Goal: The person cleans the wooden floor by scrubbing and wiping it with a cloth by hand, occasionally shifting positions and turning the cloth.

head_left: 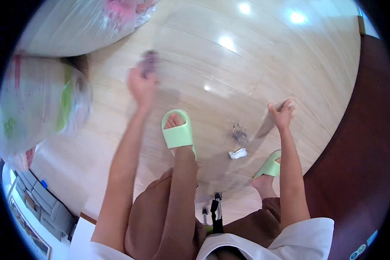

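My left hand [142, 89] is stretched out over the floor, closed on a dark purplish bundle [150, 60]. Motion smears it, so its exact kind does not show. On the other side my right hand [282, 115] hangs with its fingers apart and nothing in them. A grey clump of hair or dust [239, 133] lies on the floor to the left of that hand. Just below the clump is a crumpled piece of white tissue [237, 153].
Light green slippers [177, 135] are on my feet. Large plastic-wrapped bundles [43, 104] stand on the left. Pale glossy flooring [203, 56] spreads ahead, bordered on the right by a dark red-brown surface [355, 151]. A grey sofa [41, 199] is at lower left.
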